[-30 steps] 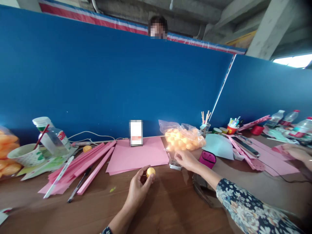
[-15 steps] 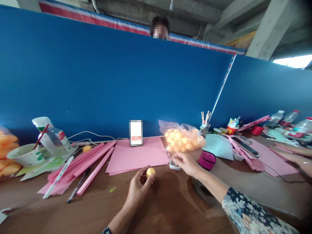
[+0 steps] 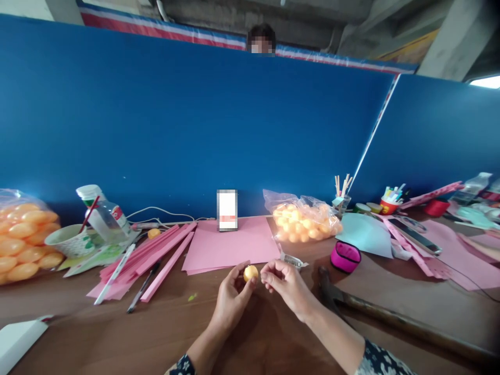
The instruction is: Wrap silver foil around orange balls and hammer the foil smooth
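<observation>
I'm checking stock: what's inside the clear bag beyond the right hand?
Yellow balls show through the bag; any behind or beneath the front ones are covered.

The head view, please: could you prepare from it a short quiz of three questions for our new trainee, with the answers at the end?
1. Choose one. What does the left hand hold?
a) a pen
b) a yellow ball
c) a strip of paper
2. True or false? In the picture, the hammer lies further to the right than the cup with green leaves.
3. Fill the gap. The right hand is at the ____ side of the yellow ball.

Key: 1. b; 2. true; 3. right
</observation>
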Available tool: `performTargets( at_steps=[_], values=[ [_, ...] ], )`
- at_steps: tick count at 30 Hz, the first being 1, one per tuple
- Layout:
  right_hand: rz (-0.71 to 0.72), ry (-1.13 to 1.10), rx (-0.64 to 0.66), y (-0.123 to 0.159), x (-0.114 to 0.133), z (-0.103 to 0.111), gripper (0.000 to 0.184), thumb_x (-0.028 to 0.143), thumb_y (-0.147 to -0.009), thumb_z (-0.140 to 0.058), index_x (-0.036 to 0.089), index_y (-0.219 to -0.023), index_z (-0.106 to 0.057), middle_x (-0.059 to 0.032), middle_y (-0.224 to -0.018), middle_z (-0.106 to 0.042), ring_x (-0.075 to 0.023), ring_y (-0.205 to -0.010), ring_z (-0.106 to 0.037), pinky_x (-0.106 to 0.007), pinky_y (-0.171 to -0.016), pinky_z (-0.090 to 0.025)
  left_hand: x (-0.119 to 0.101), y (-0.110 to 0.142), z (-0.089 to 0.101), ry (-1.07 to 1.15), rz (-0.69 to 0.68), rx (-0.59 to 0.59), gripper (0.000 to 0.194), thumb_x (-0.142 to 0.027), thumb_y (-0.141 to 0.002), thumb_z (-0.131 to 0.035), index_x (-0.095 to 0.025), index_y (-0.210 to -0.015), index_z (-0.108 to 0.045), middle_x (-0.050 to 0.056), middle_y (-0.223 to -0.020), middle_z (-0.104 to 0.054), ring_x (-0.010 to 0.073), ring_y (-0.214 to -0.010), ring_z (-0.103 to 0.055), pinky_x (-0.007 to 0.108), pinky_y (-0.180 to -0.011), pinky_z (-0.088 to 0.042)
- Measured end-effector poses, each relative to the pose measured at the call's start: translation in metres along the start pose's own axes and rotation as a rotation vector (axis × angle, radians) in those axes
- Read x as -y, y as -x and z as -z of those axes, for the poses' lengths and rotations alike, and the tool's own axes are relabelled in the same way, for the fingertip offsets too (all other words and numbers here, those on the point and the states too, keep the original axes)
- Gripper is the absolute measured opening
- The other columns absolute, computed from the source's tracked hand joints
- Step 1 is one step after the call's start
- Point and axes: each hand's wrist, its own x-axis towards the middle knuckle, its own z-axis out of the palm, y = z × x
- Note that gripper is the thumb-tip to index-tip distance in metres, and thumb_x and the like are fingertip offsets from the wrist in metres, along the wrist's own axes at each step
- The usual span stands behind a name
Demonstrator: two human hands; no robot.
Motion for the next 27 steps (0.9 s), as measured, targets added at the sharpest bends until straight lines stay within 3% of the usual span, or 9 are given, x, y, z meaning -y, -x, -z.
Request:
performTargets(
  at_steps=[7, 13, 19, 23, 27],
  values=[
    [-0.103, -0.112, -0.120, 0.000, -0.018, 0.000, 0.020, 0.037, -0.076, -0.060, 0.019, -0.083, -0.061, -0.0004, -0.076, -0.058, -0.0127, -0.067, -0.052, -0.025, -0.061, -0.045, 0.001, 0.000, 0.001, -0.008, 0.002, -0.030, 0.049, -0.033, -0.071, -0.065, -0.017, -0.115, -0.054, 0.009, -0.098, -0.067, 0.0203, -0.084, -0.063, 0.030, -0.076, -0.050],
    [-0.156, -0.251, -0.166, 0.003, -0.027, 0.000, 0.018, 0.037, -0.073, -0.063, 0.021, -0.081, -0.059, 0.0021, -0.070, -0.054, -0.0128, -0.064, -0.049, -0.023, -0.057, -0.040, -0.002, 0.001, 0.001, 0.297, 0.134, 0.021, 0.050, -0.027, -0.073, -0.065, -0.020, -0.120, -0.051, 0.008, -0.110, -0.063, 0.0204, -0.097, -0.059, 0.032, -0.085, -0.047],
    [-0.167, -0.281, -0.148, 0.005, -0.027, -0.004, 0.017, 0.036, -0.075, -0.061, 0.020, -0.080, -0.056, 0.0020, -0.067, -0.053, -0.0131, -0.065, -0.049, -0.023, -0.058, -0.039, -0.003, -0.003, 0.000, 0.616, 0.235, 0.051, 0.035, -0.020, -0.077, -0.061, -0.018, -0.112, -0.057, 0.008, -0.103, -0.062, 0.0163, -0.089, -0.060, 0.028, -0.080, -0.048],
    [-0.147, -0.273, -0.187, 0.007, -0.027, -0.005, 0.015, 0.035, -0.077, -0.060, 0.021, -0.080, -0.056, 0.0014, -0.072, -0.053, -0.0127, -0.066, -0.048, -0.023, -0.058, -0.039, -0.008, -0.004, 0.002, 0.676, 0.286, 0.116, 0.022, -0.018, -0.079, -0.059, -0.015, -0.101, -0.061, 0.008, -0.100, -0.063, 0.0162, -0.092, -0.060, 0.024, -0.080, -0.047],
    [-0.158, -0.298, -0.202, 0.008, -0.027, -0.005, 0.014, 0.035, -0.078, -0.059, 0.022, -0.082, -0.056, 0.0024, -0.072, -0.052, -0.0109, -0.062, -0.046, -0.023, -0.057, -0.038, -0.008, -0.002, 0.003, 0.681, 0.306, 0.126, 0.022, -0.017, -0.078, -0.059, -0.017, -0.100, -0.061, 0.008, -0.104, -0.062, 0.0194, -0.103, -0.057, 0.027, -0.087, -0.044]
  ],
)
